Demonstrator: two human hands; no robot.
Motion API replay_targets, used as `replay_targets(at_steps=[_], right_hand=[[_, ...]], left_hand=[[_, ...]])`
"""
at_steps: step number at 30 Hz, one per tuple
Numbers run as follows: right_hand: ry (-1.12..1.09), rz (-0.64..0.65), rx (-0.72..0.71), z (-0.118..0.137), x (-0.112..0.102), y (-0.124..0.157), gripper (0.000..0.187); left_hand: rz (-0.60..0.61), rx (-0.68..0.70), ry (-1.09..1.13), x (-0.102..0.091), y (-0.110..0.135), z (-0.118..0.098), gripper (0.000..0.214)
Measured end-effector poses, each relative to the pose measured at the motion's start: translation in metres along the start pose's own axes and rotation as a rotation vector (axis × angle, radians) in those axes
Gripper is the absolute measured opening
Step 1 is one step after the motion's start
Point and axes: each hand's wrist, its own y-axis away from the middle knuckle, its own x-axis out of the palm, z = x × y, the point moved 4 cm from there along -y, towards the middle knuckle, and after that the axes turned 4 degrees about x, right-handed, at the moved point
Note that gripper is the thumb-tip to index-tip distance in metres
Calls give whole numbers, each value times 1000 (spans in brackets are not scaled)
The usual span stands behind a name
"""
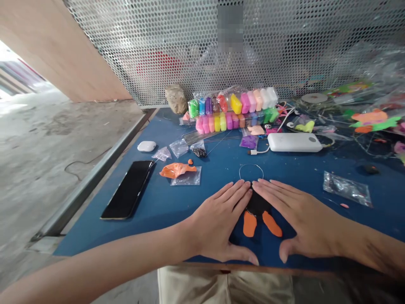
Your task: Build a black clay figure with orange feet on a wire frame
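Observation:
Both hands lie over a flat black clay piece (258, 206) near the table's front edge. My left hand (221, 215) is stretched flat, its fingertips touching the piece's upper left. From the other side my right hand (294, 215) meets it with straight fingers at the upper right. Below the black piece, between my thumbs, are a left orange clay piece (249, 224) and a right orange clay piece (272, 223). A thin wire ring (251, 166) sticks out above the fingertips. Part of the black piece is hidden under my fingers.
Left on the blue table (95, 236) are a phone (128, 190), a white case (147, 146) and orange clay (177, 169) on a plastic bag. Behind stand coloured clay packs (221, 122) and a white power bank (294, 142). A clear packet (347, 188) lies at right; a perforated metal panel (190, 42) rises behind.

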Motion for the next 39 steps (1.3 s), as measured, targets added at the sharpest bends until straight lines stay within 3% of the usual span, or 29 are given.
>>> replay_targets(at_steps=[5, 7, 11, 18, 32, 35, 39], right_hand=[[31, -59, 56, 2, -18, -12, 93], [72, -70, 81, 6, -16, -14, 88], [150, -47, 89, 12, 2, -14, 103], [196, 9, 61, 10, 21, -11, 125], [103, -68, 50, 8, 23, -8, 113], [59, -54, 87, 1, 10, -12, 101], [-89, 66, 168, -19, -22, -38, 55]], left_hand=[[26, 32, -50, -5, 1, -6, 108], [28, 0, -73, -8, -1, -6, 100], [6, -51, -109, -6, -7, -3, 91], [10, -77, -96, 6, -11, 0, 95], [-69, -66, -75, 9, -10, -2, 94], [-90, -48, -100, 9, -9, -3, 95], [-106, -33, -129, 8, -9, -6, 95]])
